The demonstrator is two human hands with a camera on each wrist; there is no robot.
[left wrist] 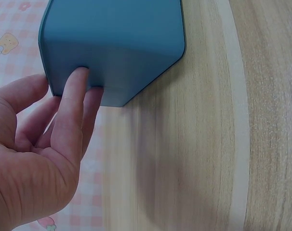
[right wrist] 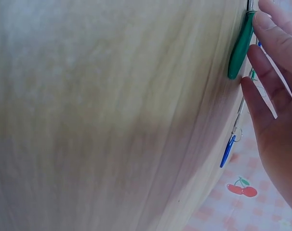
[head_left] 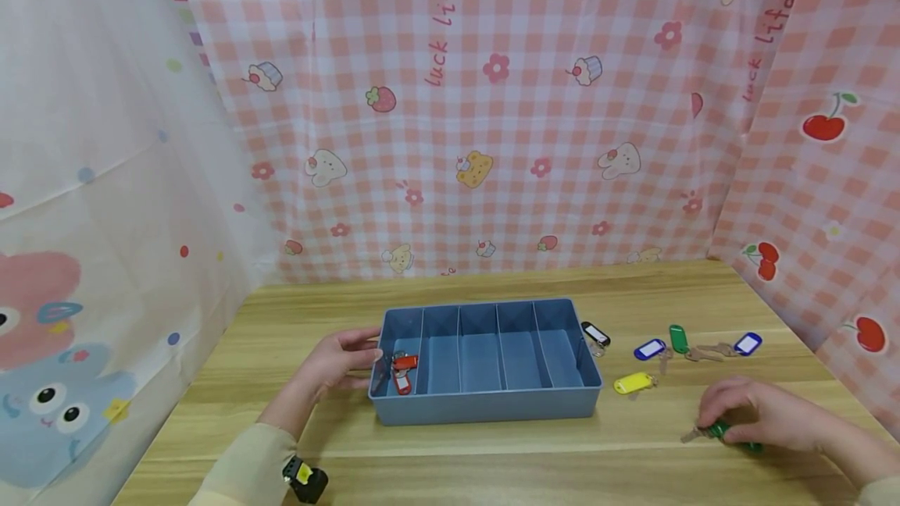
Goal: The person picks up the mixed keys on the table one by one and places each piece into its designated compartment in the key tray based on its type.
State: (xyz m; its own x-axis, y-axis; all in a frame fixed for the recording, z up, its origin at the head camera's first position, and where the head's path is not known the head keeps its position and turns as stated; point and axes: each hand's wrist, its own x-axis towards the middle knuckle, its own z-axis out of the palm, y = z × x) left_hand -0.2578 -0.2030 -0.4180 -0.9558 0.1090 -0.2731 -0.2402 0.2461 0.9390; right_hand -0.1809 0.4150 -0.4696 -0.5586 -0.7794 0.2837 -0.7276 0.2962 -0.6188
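Note:
My left hand rests at the left end of a blue-grey tray, its fairly straight fingers touching the outer end wall and the rim. The tray is split into several compartments. In its leftmost one lie red key tags with metal rings, partly overlapping. Over at the right, my right hand pinches a green key tag near its ring, low over the table. A key on that tag points left, out past the fingers; the hand hides part of the tag.
Right of the tray on the wooden table lie a black tag, a blue tag, a yellow tag, another green tag and another blue tag, with keys. Patterned cloth hangs behind and at both sides.

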